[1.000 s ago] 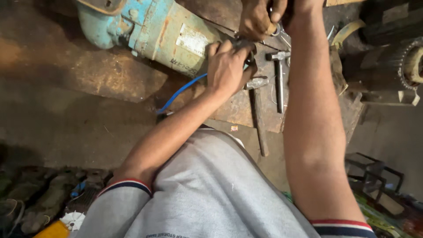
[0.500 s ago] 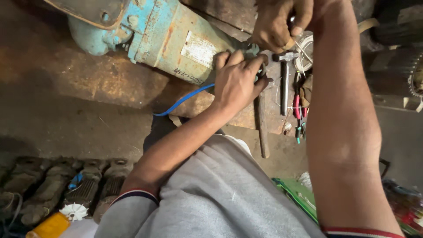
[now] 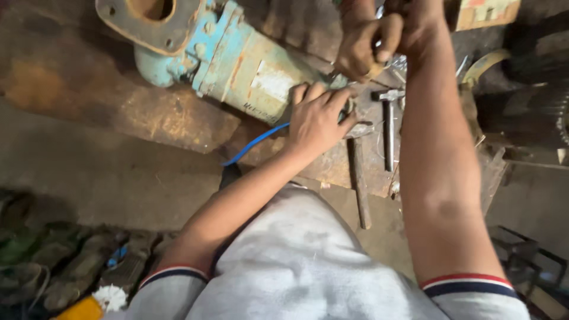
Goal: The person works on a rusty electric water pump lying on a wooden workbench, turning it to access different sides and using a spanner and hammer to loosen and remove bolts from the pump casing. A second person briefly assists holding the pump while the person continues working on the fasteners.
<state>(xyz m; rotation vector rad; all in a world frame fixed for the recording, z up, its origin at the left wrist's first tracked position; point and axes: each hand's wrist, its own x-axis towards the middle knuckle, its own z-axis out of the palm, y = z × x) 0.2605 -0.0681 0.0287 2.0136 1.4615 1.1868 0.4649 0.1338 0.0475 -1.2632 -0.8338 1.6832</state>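
— Pump motor (image 3: 237, 59), pale blue and rust-streaked, is laid on its side across the far left part of the rusty worktop (image 3: 148, 118), with a wide bolted flange (image 3: 148, 18) turned toward the far edge

— How is it judged to handle?

— Heavy and rigid, by the look of the cast metal; the painted barrel is likely slick with grime, so hold is best taken at the flange or around the barrel, never by the blue cable (image 3: 255, 142) trailing from its near end

— And the hands?

— The left hand (image 3: 320, 118) is spread flat, fingers apart, pressed on the motor's near end. The right hand (image 3: 367, 47) is closed on something small just beyond it; what is pinched cannot be told

— What else is seen?

— A steel hammer (image 3: 388, 127) and a long wooden handle (image 3: 360, 184) are laid near the worktop's near right edge, both worn and dull
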